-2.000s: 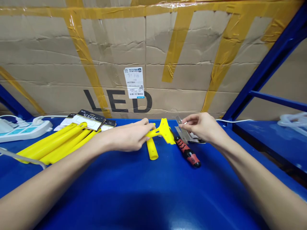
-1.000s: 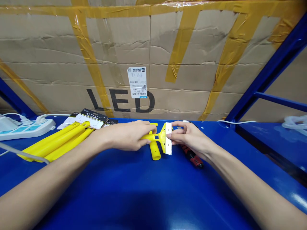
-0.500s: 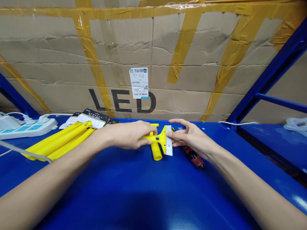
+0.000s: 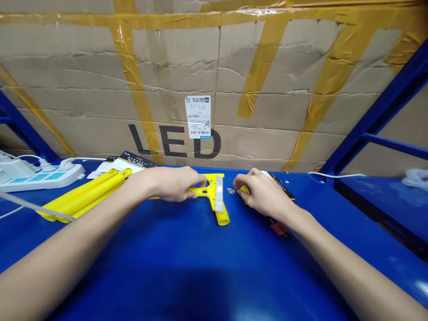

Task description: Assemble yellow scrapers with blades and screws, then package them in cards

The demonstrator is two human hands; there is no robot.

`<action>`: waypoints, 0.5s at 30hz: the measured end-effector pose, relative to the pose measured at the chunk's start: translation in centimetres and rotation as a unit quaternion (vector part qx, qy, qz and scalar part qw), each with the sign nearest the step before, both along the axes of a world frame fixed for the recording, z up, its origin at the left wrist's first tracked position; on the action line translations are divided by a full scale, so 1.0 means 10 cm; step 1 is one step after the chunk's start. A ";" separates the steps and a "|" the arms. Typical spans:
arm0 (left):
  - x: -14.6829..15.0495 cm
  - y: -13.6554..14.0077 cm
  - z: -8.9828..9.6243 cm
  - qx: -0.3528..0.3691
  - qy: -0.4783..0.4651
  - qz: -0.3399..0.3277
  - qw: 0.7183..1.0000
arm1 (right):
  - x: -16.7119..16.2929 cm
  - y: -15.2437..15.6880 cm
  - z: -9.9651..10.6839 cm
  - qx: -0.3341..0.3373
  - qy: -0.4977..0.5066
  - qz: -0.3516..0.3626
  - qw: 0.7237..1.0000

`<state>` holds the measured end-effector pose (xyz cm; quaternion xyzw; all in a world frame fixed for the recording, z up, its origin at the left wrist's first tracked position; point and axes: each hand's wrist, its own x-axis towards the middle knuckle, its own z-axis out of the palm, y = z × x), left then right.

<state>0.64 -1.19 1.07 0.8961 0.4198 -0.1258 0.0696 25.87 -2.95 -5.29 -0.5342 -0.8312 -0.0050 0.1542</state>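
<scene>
Currently left hand (image 4: 177,183) gripping flat-headed yellow plastic scraper (image 4: 213,195) above yellow tubular handle (image 4: 222,217); right hand (image 4: 264,191) fingers curled at yellow plastic piece (image 4: 245,191), hold unclear, beside small silvery screws (image 4: 231,191).

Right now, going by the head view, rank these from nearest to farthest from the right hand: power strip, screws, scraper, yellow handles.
From the right hand:
1. Screws, just left of its fingertips.
2. Scraper, farther left, held in the left hand.
3. Yellow handles, beyond the left hand.
4. Power strip, at the far left edge.
</scene>
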 end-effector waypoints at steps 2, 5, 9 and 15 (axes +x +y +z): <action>-0.01 0.00 0.00 -0.002 -0.002 -0.008 1.000 | -0.04 0.00 -0.01 -0.008 -0.023 0.006 1.000; -0.02 0.00 0.00 -0.001 -0.007 -0.014 1.000 | -0.07 0.01 -0.02 -0.013 -0.035 0.018 0.999; -0.03 0.00 0.00 -0.005 -0.021 -0.018 1.000 | -0.05 0.02 -0.05 -0.011 -0.036 0.031 0.999; -0.04 0.01 -0.06 0.011 -0.021 -0.026 0.999 | 0.01 0.03 -0.06 -0.022 -0.001 0.036 0.999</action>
